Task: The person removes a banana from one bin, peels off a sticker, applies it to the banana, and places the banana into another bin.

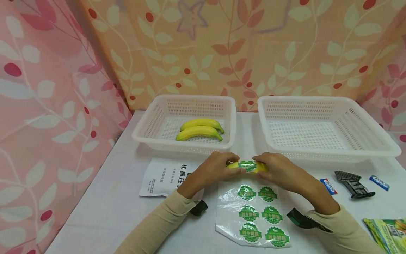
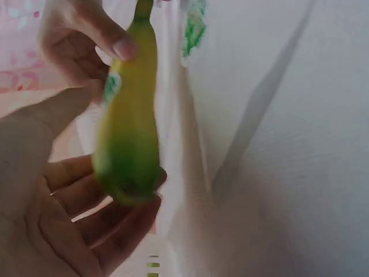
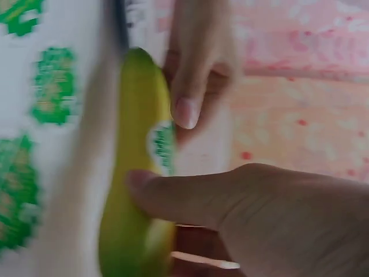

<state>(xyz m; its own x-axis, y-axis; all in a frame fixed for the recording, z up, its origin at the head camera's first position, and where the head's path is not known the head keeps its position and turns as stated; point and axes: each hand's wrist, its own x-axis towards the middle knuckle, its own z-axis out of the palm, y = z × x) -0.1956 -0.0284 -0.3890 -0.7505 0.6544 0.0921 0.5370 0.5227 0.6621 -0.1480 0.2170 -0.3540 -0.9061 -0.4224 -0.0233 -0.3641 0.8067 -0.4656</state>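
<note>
A yellow banana (image 1: 234, 165) with green ends is held level between both hands, close over the top of a sticker sheet (image 1: 226, 215). My left hand (image 1: 214, 171) grips its left end, fingers behind it. The right hand (image 1: 282, 171) holds the other end, and in the right wrist view its thumb (image 3: 173, 193) presses on the peel. A green and white round sticker (image 1: 247, 165) lies across the banana's middle, facing up. Several more green stickers (image 1: 249, 213) stay on the glossy sheet, which lies flat on the table.
Two yellow bananas (image 1: 199, 132) lie in the left white basket (image 1: 184, 145). Another white basket (image 1: 333, 154) stands at the right. A white pouch (image 1: 158, 180) lies beyond the left forearm. Small blue packets (image 1: 328, 186), a black wrapper (image 1: 354, 185) and a green-yellow bag (image 1: 388, 233) lie right.
</note>
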